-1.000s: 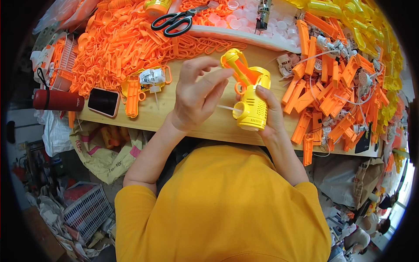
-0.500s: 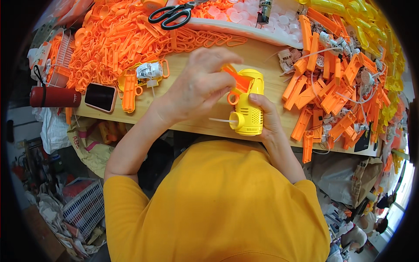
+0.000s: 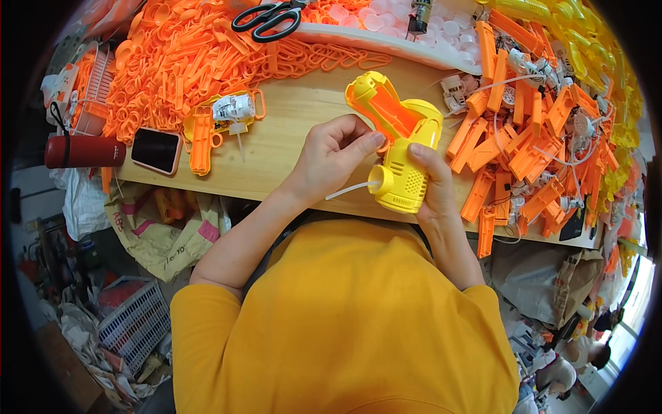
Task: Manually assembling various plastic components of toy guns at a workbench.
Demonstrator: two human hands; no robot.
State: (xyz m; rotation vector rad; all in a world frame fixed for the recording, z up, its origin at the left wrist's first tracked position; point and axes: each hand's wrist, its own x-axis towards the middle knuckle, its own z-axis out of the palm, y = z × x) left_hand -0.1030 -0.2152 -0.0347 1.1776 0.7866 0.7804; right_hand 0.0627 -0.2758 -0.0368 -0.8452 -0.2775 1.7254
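My right hand (image 3: 436, 181) is wrapped round the lower body of a yellow plastic toy-gun shell (image 3: 401, 183), thumb on its front face. The shell has vent slots, a round stub on its left side, and a white tube (image 3: 348, 190) sticking out of that stub. Its upper part tilts up to the left, with an orange strip (image 3: 386, 110) along the inside. At the shell's left edge, my left hand (image 3: 338, 148) is closed, thumb and forefinger pinching a small orange ring (image 3: 385, 146) mostly hidden by the fingertips.
A yellow shell half with a white motor unit (image 3: 233, 107) lies at left, near a phone (image 3: 156, 150) and red flask (image 3: 86, 151). Orange parts (image 3: 158, 69) heap behind; scissors (image 3: 269, 19) rest on them. Orange housings (image 3: 510, 138) with wires crowd the right. A white tray (image 3: 386, 43) holds translucent caps.
The shell has tilted, and its upper part now shows uncovered. My left hand has come down from over its top to the orange ring at its left edge.
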